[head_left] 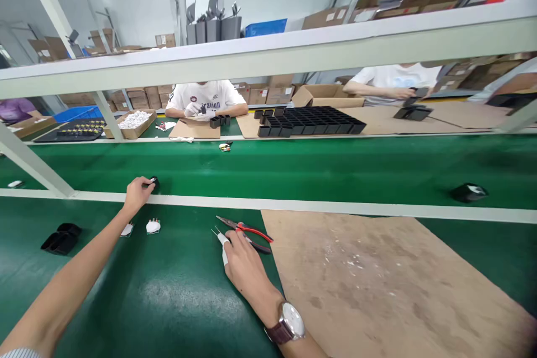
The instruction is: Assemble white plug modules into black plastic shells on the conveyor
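My left hand [138, 194] reaches over the white rail and pinches a small black housing [154, 182] with a bit of white in it, at the near side of the green belt. My right hand [248, 268], with a watch on its wrist, is low over the green bench. Its fingers are closed around white tweezers [222, 240] whose two thin tips point up and left. Right beside its fingers lie pliers [255, 231] with red and black handles, partly covered by the hand. Two white plug parts, one [153, 226] with prongs up, rest near my left forearm.
Black housings [62, 239] sit at left. A stained cardboard sheet [356, 279] covers the bench at right. On the belt [319, 168] are another black housing [470, 192] and a small part [225, 147]. Co-workers sit opposite, near rows of black housings [314, 122]. A shelf beam [268, 56] crosses above.
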The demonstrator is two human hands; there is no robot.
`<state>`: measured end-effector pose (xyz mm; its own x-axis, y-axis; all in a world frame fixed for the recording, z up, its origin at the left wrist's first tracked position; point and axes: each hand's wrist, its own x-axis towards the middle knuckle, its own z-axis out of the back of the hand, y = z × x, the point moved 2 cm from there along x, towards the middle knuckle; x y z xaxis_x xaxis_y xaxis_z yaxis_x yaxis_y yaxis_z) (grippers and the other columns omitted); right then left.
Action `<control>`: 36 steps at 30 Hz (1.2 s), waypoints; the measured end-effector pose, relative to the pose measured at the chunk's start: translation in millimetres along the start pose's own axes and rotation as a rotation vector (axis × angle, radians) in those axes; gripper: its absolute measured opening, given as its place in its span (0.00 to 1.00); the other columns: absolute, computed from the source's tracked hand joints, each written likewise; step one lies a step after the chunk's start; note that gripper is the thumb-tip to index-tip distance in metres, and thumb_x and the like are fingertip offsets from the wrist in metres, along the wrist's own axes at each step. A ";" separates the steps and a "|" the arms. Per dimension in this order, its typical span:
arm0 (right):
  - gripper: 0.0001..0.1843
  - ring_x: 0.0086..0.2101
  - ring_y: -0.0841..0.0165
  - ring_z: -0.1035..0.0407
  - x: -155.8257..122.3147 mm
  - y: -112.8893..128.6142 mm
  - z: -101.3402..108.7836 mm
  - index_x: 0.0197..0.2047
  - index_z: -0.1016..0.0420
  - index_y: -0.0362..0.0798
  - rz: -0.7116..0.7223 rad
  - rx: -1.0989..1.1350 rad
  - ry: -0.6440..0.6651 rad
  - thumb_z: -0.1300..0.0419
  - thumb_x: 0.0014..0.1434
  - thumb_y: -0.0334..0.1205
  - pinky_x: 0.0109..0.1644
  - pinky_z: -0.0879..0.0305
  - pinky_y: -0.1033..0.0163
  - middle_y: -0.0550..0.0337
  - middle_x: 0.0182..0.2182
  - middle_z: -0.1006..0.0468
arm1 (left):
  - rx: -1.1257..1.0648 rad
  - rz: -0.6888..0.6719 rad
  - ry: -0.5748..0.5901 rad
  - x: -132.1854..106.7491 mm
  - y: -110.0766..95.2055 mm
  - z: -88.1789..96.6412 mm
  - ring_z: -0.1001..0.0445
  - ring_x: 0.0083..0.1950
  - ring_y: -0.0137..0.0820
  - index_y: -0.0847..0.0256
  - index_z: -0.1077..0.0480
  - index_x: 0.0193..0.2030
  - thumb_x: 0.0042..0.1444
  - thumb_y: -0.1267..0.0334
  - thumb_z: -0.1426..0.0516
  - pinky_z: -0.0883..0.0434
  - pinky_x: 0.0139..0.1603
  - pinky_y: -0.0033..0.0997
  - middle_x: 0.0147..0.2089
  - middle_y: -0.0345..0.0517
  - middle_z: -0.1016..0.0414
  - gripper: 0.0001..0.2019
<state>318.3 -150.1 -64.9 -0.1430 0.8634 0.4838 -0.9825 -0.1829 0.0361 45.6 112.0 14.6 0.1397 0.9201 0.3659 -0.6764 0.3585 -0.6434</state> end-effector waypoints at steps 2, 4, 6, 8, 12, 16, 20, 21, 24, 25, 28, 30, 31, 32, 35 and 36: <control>0.19 0.46 0.55 0.27 -0.2 -0.3 -0.3 0.47 0.23 0.45 -0.008 0.014 0.029 0.42 0.56 0.18 0.53 0.24 0.51 0.49 0.45 0.23 | 0.044 -0.013 -0.006 7.4 5.6 4.2 0.18 0.48 0.51 0.59 0.25 0.31 0.55 0.51 0.38 0.23 0.57 0.54 0.37 0.53 0.18 0.13; 0.19 0.45 0.55 0.27 0.3 0.5 0.9 0.47 0.23 0.45 0.003 0.055 0.023 0.43 0.57 0.18 0.52 0.23 0.50 0.48 0.45 0.23 | 0.059 -0.069 0.010 -2.5 3.5 5.7 0.21 0.55 0.53 0.59 0.22 0.36 0.57 0.52 0.39 0.26 0.61 0.55 0.45 0.56 0.17 0.12; 0.20 0.45 0.55 0.28 1.5 3.6 4.6 0.49 0.23 0.45 0.040 0.141 -0.027 0.45 0.59 0.18 0.52 0.23 0.49 0.47 0.47 0.23 | 0.047 -0.153 0.063 -27.8 -5.8 3.4 0.23 0.60 0.52 0.59 0.20 0.46 0.60 0.51 0.39 0.26 0.63 0.54 0.54 0.57 0.18 0.15; 0.22 0.46 0.56 0.28 3.1 9.2 10.4 0.52 0.25 0.45 0.089 0.273 -0.091 0.47 0.61 0.18 0.51 0.23 0.50 0.47 0.49 0.24 | 0.016 -0.248 0.182 -63.3 -20.4 -2.7 0.21 0.58 0.47 0.56 0.20 0.52 0.63 0.51 0.39 0.24 0.62 0.49 0.57 0.52 0.18 0.16; 0.22 0.47 0.58 0.29 5.5 23.4 22.2 0.61 0.29 0.47 0.148 0.541 -0.148 0.49 0.67 0.21 0.48 0.23 0.53 0.48 0.51 0.24 | -0.142 -0.486 0.486 -132.3 -54.5 -15.9 0.20 0.57 0.38 0.51 0.22 0.60 0.70 0.56 0.40 0.23 0.62 0.40 0.56 0.46 0.17 0.15; 0.22 0.46 0.60 0.29 5.0 35.9 26.7 0.61 0.30 0.49 0.222 0.677 -0.154 0.49 0.69 0.22 0.43 0.23 0.55 0.50 0.49 0.24 | -0.302 -0.619 0.551 -161.6 -72.9 -13.0 0.19 0.52 0.36 0.56 0.20 0.52 0.73 0.60 0.42 0.22 0.56 0.37 0.50 0.49 0.16 0.10; 0.21 0.45 0.61 0.28 3.1 40.5 22.9 0.59 0.30 0.49 0.273 0.671 -0.139 0.50 0.68 0.21 0.42 0.23 0.57 0.50 0.49 0.23 | -0.161 -0.607 0.557 -163.5 -65.9 -1.8 0.18 0.47 0.34 0.58 0.21 0.45 0.75 0.59 0.45 0.22 0.51 0.32 0.43 0.47 0.16 0.12; 0.21 0.44 0.61 0.28 2.5 38.9 21.1 0.58 0.29 0.48 0.279 0.633 -0.147 0.51 0.68 0.21 0.42 0.23 0.57 0.50 0.48 0.23 | -0.106 -0.589 0.524 -160.8 -60.1 3.1 0.18 0.46 0.33 0.58 0.21 0.44 0.76 0.59 0.47 0.22 0.50 0.31 0.42 0.46 0.16 0.13; 0.21 0.43 0.60 0.28 1.4 25.9 14.6 0.51 0.28 0.48 0.273 0.443 -0.206 0.53 0.65 0.19 0.39 0.24 0.57 0.49 0.48 0.23 | 0.048 -0.487 0.347 -144.1 -32.1 30.0 0.18 0.46 0.34 0.57 0.23 0.43 0.76 0.58 0.48 0.22 0.52 0.34 0.43 0.47 0.17 0.14; 0.21 0.43 0.59 0.28 1.4 19.5 12.1 0.49 0.27 0.48 0.269 0.366 -0.226 0.53 0.63 0.19 0.39 0.25 0.57 0.48 0.49 0.23 | 0.099 -0.440 0.277 -137.1 -19.6 44.0 0.19 0.47 0.36 0.58 0.23 0.42 0.75 0.57 0.48 0.23 0.54 0.37 0.44 0.48 0.17 0.15; 0.22 0.43 0.56 0.27 2.0 2.0 5.3 0.46 0.26 0.48 0.295 0.157 -0.264 0.54 0.60 0.19 0.42 0.25 0.52 0.47 0.47 0.22 | 0.280 -0.296 0.046 -122.2 23.4 98.0 0.23 0.55 0.47 0.58 0.24 0.42 0.72 0.51 0.44 0.27 0.60 0.53 0.49 0.56 0.19 0.15; 0.22 0.41 0.55 0.27 2.3 -4.1 2.7 0.47 0.25 0.49 0.306 0.092 -0.260 0.54 0.60 0.20 0.41 0.26 0.51 0.48 0.45 0.21 | 0.385 -0.204 -0.090 -123.4 54.3 135.7 0.28 0.60 0.59 0.61 0.25 0.49 0.66 0.46 0.40 0.33 0.62 0.68 0.54 0.64 0.22 0.19; 0.22 0.40 0.55 0.27 2.6 -4.6 2.2 0.47 0.25 0.49 0.305 0.097 -0.250 0.53 0.60 0.20 0.41 0.26 0.51 0.48 0.44 0.21 | 0.426 -0.164 -0.144 -127.6 69.9 152.2 0.30 0.62 0.64 0.62 0.26 0.51 0.64 0.44 0.40 0.35 0.62 0.73 0.55 0.67 0.24 0.22; 0.22 0.41 0.56 0.27 3.1 -3.2 2.1 0.47 0.25 0.48 0.302 0.124 -0.238 0.53 0.60 0.20 0.42 0.26 0.51 0.48 0.45 0.21 | 0.461 -0.133 -0.179 -133.6 85.5 166.1 0.31 0.62 0.67 0.64 0.26 0.51 0.63 0.43 0.39 0.36 0.60 0.77 0.54 0.70 0.25 0.24; 0.19 0.46 0.56 0.27 7.9 10.9 3.1 0.51 0.26 0.47 0.278 0.260 -0.223 0.50 0.63 0.22 0.47 0.24 0.51 0.46 0.49 0.23 | 0.639 -0.094 -0.216 -155.3 125.2 189.9 0.31 0.63 0.66 0.63 0.26 0.46 0.62 0.44 0.40 0.32 0.60 0.72 0.55 0.70 0.26 0.21; 0.18 0.47 0.56 0.27 11.0 18.1 3.0 0.53 0.26 0.46 0.272 0.304 -0.217 0.49 0.65 0.23 0.49 0.24 0.51 0.46 0.50 0.23 | 0.692 -0.102 -0.207 -161.3 133.1 192.2 0.31 0.63 0.65 0.62 0.25 0.43 0.63 0.46 0.41 0.31 0.59 0.69 0.56 0.69 0.27 0.18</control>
<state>299.3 -145.4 -56.3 -0.3304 0.6529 0.6816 -0.8283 -0.5467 0.1221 -205.9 -19.0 -0.8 0.1330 0.8143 0.5650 -0.9792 0.1960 -0.0519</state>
